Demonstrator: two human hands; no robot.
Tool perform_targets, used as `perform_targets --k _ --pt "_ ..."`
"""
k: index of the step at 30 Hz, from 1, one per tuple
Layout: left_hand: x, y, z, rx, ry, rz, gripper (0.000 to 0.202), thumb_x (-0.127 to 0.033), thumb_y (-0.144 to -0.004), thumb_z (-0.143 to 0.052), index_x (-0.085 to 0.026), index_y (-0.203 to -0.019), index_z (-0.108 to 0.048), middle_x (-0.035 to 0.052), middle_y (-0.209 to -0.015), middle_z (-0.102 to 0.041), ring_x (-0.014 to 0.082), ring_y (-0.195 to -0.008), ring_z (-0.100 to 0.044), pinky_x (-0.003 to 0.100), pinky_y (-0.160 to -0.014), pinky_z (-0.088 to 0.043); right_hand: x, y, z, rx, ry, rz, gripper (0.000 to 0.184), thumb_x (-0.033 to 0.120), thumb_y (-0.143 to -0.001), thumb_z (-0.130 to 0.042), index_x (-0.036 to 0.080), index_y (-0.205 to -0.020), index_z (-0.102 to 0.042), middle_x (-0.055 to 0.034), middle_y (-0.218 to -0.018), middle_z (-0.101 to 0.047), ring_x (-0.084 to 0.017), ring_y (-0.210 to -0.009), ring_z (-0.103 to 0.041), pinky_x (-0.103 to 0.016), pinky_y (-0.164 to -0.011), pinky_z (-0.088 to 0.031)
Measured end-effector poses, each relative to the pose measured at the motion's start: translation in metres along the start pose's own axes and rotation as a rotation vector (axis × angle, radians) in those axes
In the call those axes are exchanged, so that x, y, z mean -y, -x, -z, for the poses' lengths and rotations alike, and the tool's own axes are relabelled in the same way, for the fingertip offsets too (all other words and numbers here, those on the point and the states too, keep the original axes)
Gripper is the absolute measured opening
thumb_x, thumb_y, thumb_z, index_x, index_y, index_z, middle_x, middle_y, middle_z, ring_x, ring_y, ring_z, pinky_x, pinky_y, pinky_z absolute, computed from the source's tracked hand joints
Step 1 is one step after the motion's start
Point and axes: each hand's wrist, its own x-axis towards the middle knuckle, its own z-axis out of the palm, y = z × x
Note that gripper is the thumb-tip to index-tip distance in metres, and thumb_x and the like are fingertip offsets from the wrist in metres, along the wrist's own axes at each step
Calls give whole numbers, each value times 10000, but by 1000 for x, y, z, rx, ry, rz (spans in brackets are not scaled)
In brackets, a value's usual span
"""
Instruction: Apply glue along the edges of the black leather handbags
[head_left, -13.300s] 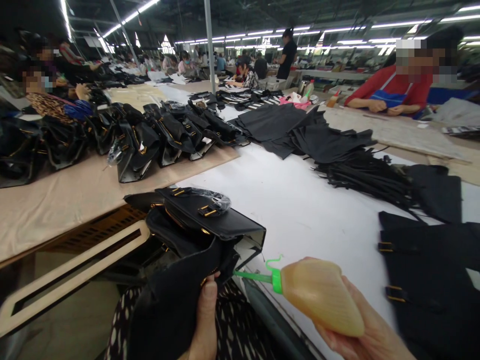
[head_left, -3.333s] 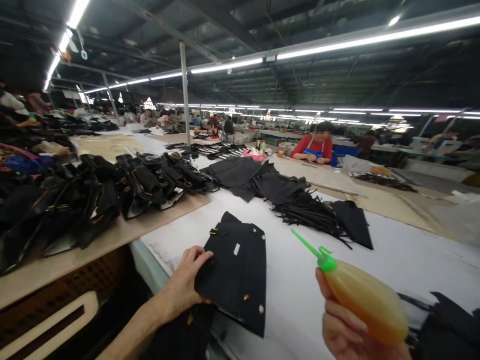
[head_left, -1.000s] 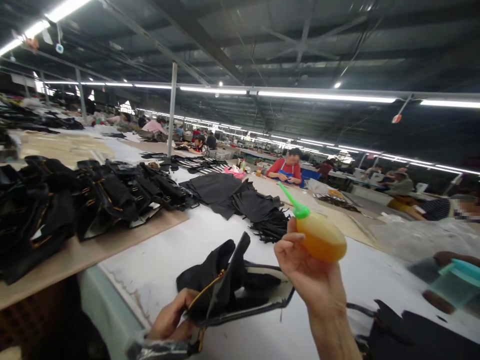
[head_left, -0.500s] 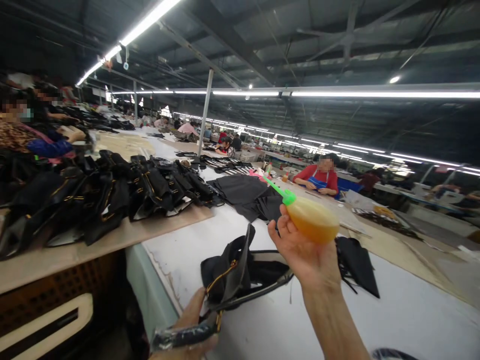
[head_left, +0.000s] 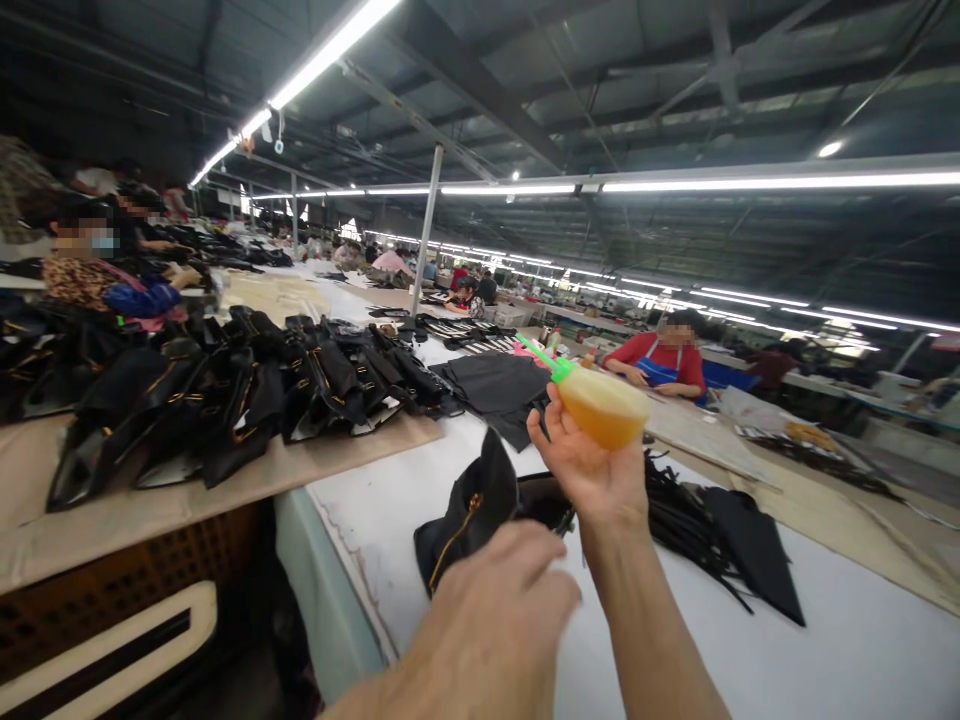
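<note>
- White workshop counter (head_left: 810, 680): black bag (head_left: 463, 505), twelve o'clock.
- Right hand (head_left: 592, 475): fingers loosely around bottle (head_left: 606, 408).
- Left hand (head_left: 499, 600): fingers half-curled, hold unclear.
- I judge: bag handling; next calls for steadying.

Bare desk (head_left: 847, 650) at lower right: a way through, up to straps (head_left: 682, 520) and black panel (head_left: 757, 550). Left hand (head_left: 491, 600) blocks the bag (head_left: 484, 490) from the near side; right hand (head_left: 589, 460), bottle (head_left: 604, 405) up, bars its right. Heaped bags (head_left: 255, 390) crowd the left.
</note>
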Motion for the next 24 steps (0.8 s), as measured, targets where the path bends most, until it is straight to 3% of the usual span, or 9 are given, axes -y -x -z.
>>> perform_targets --k 1,4,8,10,12,15,19,21,24 --pt "4 -16 -4 -80 -220 0 300 -96 -751 -516 -190 -1012 -631 105 -1230 -565 286 -1202 -448 422 -1013 -376 1 -1 1 -3 3 5 384 404 -864 -454 138 -1118 -564 -158 -1084 -614 -211 -839 -615 -452 -799 -488" --pt "22 -40 -13 -282 -657 209 392 -76 -765 -478 -112 -1147 -554 197 -1298 -497 346 -1220 -433 503 -979 -389 4 -2 3 -17 0 20 388 421 -850 -482 143 -1109 -565 -149 -1074 -619 -206 -834 -616 -448 -808 -483" --pt "29 -40 -10 -400 -773 406 643 -213 -773 -573 -119 -1360 -327 261 -1443 -260 374 -1109 -524 470 -801 -501 6 -3 4 -18 -15 19 399 440 -861 -467 140 -1102 -574 -146 -1059 -627 -216 -860 -615 -473 -827 -467" --pt "24 -47 -3 -387 -778 458 687 -299 -784 -587 -149 -1387 -294 271 -1463 -196 358 -950 -608 455 -688 -519 6 -5 4 -24 -21 19 402 458 -862 -466 148 -1091 -579 -141 -1053 -632 -215 -855 -616 -480 -823 -468" --pt "18 -58 5 -383 -842 417 622 -354 -785 -597 -169 -1341 -391 252 -1432 -286 345 -869 -624 475 -680 -500 6 -6 5 -36 -24 23 423 489 -855 -471 152 -1087 -576 -139 -1047 -634 -216 -845 -618 -483 -811 -473" --pt "14 -74 19 -400 -1004 239 425 -352 -804 -579 -93 -1141 -588 225 -1278 -489 394 -1065 -512 549 -855 -406 5 -6 5 -46 -24 23 453 508 -861 -454 140 -1102 -563 -151 -1041 -635 -213 -829 -621 -477 -798 -480" --pt "18 -84 36 -292 -1143 -47 456 -254 -750 -630 -156 -1188 -553 127 -1372 -434 342 -1319 -246 561 -1078 -103 4 -3 4 -29 -22 5 444 480 -878 -444 127 -1122 -554 -164 -1057 -630 -219 -854 -620 -469 -805 -483" --pt "19 -85 42 -202 -1187 -18 497 -262 -675 -686 -162 -1148 -572 134 -1267 -528 339 -1245 -355 547 -1084 -73 4 -2 4 -28 -28 6 452 487 -874 -448 127 -1128 -550 -159 -1057 -630 -220 -860 -620 -466 -814 -481" --pt "16 -79 43 -99 -1239 170 377 -312 -644 -697 -85 -941 -648 185 -965 -635 348 -993 -522 554 -1047 -142 2 -2 4 -38 -39 18 452 500 -873 -458 130 -1113 -555 -147 -1053 -628 -216 -844 -624 -465 -822 -476"
